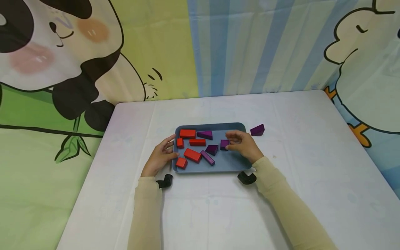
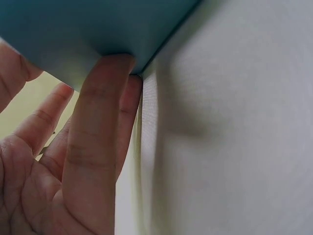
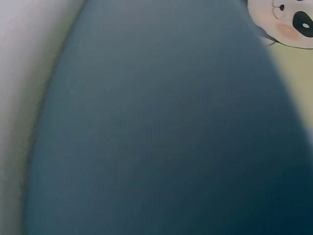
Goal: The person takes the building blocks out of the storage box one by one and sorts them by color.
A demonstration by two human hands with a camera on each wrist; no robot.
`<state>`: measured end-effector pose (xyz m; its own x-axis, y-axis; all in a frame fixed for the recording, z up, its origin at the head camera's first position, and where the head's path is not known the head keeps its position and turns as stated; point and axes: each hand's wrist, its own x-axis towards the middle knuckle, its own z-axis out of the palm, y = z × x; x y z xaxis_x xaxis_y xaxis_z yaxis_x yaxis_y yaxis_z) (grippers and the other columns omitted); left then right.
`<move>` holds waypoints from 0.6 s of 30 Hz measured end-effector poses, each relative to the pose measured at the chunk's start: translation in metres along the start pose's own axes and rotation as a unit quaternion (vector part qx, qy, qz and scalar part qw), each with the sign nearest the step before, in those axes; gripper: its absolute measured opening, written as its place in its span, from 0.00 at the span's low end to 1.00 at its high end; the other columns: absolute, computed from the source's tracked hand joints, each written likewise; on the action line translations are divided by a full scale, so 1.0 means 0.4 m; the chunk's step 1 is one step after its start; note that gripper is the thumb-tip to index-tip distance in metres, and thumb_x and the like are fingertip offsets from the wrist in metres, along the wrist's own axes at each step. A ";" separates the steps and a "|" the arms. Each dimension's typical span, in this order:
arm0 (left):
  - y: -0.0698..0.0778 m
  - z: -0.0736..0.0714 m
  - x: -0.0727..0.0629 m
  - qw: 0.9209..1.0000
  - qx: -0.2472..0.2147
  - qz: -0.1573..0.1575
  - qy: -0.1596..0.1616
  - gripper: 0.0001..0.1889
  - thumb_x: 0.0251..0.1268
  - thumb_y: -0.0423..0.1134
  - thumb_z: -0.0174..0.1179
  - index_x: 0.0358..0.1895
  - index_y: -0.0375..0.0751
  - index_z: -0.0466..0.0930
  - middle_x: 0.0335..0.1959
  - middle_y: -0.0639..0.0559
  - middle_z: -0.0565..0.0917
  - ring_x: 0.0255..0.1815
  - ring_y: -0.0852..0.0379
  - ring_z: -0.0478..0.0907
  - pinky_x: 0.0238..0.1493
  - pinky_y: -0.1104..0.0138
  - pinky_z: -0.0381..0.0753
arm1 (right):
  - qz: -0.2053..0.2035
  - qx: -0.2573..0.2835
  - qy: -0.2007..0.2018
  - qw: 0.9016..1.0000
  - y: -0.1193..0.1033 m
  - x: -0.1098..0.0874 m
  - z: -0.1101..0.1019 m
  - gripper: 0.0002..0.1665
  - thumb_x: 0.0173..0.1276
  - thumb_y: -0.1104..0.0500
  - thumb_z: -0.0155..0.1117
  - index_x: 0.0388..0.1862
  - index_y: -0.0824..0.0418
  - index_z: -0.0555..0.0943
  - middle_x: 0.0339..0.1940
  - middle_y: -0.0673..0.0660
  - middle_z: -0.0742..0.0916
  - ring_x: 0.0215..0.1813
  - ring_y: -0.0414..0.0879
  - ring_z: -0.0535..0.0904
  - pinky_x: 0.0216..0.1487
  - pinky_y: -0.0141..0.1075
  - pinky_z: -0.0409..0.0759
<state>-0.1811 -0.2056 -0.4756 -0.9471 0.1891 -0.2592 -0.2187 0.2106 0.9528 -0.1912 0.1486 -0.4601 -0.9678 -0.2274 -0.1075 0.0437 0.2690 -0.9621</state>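
The left sleeve [image 1: 146, 211] and the right sleeve [image 1: 289, 201] are long, plain and pale yellowish-beige; the left wrist device [image 1: 167, 181] is small, black and bent; the right wrist device [image 1: 247, 178] is likewise black, with a curved form; the left hand [image 1: 158, 156] and the right hand [image 1: 246, 145] are bare.

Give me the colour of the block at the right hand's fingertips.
Purple; the block shows best in the head view.

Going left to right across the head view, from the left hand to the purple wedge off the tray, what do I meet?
Left hand → nearest red block → tilted red block → dark purple wedge → purple block → right hand → lone purple wedge. Overlapping pieces are left out.
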 end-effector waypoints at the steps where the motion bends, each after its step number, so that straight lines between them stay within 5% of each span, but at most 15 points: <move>1: -0.001 0.000 0.000 1.000 0.000 -0.001 0.000 0.44 0.70 0.22 0.66 0.87 0.46 0.62 0.81 0.32 0.67 0.79 0.36 0.70 0.64 0.65 0.81 | 0.005 -0.005 0.001 1.000 0.002 0.003 0.004 0.30 0.70 0.76 0.72 0.70 0.79 0.76 0.71 0.76 0.80 0.74 0.67 0.77 0.74 0.50 0.75; 18: -0.001 0.001 0.002 1.000 0.003 -0.008 0.005 0.44 0.70 0.23 0.66 0.87 0.47 0.62 0.81 0.33 0.67 0.80 0.35 0.69 0.70 0.55 0.79 | 0.019 -0.065 0.019 0.998 0.005 0.007 0.024 0.24 0.68 0.74 0.75 0.63 0.73 0.84 0.63 0.71 0.87 0.64 0.64 0.85 0.67 0.50 0.82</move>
<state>-0.1817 -0.2052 -0.4762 -0.9458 0.1770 -0.2724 -0.2318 0.2199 0.9476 -0.1915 0.1395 -0.4648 -0.9750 -0.1792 -0.1312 0.0504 0.3965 -0.9166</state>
